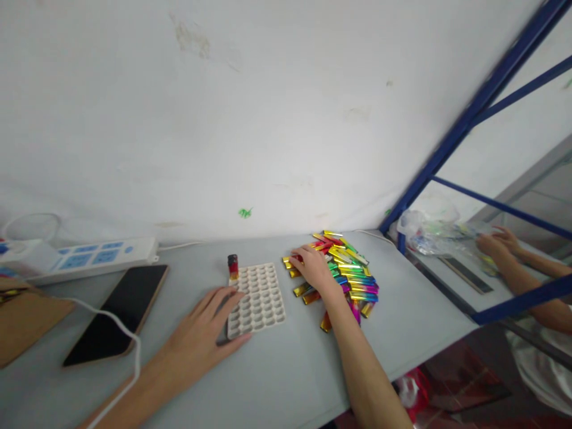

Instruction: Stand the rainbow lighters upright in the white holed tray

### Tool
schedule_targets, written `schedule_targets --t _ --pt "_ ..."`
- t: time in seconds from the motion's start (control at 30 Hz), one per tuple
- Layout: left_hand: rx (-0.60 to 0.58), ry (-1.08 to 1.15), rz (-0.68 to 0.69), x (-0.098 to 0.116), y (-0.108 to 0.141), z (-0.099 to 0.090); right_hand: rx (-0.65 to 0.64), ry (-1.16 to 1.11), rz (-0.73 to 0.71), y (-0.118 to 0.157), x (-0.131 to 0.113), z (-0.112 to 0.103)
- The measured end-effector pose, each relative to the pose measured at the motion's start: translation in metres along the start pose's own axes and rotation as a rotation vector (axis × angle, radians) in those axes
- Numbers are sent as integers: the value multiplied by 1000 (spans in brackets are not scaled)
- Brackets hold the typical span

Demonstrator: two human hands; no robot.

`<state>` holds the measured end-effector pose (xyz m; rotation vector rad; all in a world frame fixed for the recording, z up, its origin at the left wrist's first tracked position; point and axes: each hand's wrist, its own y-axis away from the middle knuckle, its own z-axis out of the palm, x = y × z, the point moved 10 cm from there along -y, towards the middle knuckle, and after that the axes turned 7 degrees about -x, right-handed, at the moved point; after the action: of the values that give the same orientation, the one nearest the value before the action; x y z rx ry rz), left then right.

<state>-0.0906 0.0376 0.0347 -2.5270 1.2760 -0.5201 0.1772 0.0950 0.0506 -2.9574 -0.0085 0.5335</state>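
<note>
the left hand (196, 328) lies spread against the left edge of a pale tray (258, 298) on the desk (295, 375), a lighter (233, 267) upright at its far left corner. the right hand (313, 266) touches the shiny pile (357, 280); whether it grips anything, i cannot tell.

We reach forward with bare arms. Our left forearm (165, 370) enters at lower left, and our left hand (203, 325) lies left of centre, thumb (236, 344) spread from the fingers (232, 302). Our right forearm (357, 354) slants up from the bottom edge, right of centre, to our right hand (313, 268), its fingers bent leftward.
</note>
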Motion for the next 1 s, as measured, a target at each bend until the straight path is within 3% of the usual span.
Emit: schedule_targets --t 0.33,0.47,0.63,0.73,0.83,1.0 --pt "-31 -1 11 4 0 -4 -39 19 -22 -1 -3 12" --pt "-38 2 11 5 -1 -6 84 -13 -48 -3 -7 4" --pt "-40 -9 -2 4 -1 -5 311 -323 -44 7 -10 -27" --pt "-33 -8 -9 3 0 -4 380 -584 -61 13 -17 -36" --pt "-33 -3 -21 3 0 -3 389 -910 -13 12 -17 -26" --pt "-16 7 -19 4 1 -4 196 -1248 157 3 -18 18"
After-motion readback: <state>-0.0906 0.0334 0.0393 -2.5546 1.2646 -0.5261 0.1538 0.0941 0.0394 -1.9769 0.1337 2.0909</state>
